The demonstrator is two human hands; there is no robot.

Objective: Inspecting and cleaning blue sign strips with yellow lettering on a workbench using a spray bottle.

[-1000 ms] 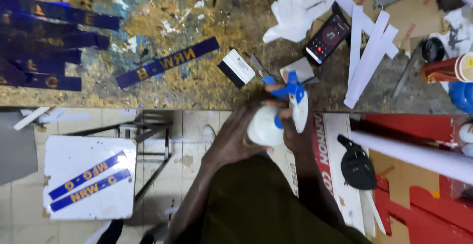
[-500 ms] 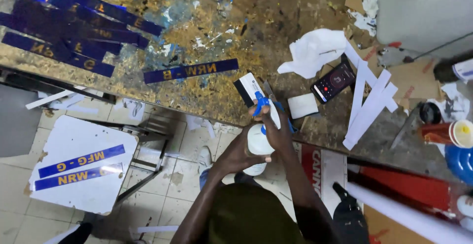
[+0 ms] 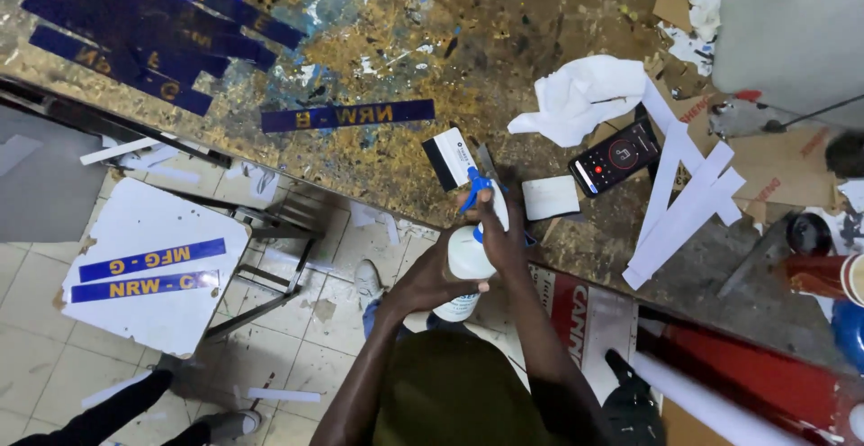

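Translucent plastic spray bottle (image 3: 468, 261), rough paint-flecked worktop (image 3: 378, 59), crumpled white cloth (image 3: 580, 95), glossy phone (image 3: 621, 155).

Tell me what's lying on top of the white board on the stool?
Two dark blue strips with gold letters lie side by side on the white board. The stool beneath is mostly covered; only its metal frame shows.

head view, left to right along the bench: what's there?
Pile of blue strips → single blue strip → spray bottle held in both hands → white cloth → phone → white paper strips.
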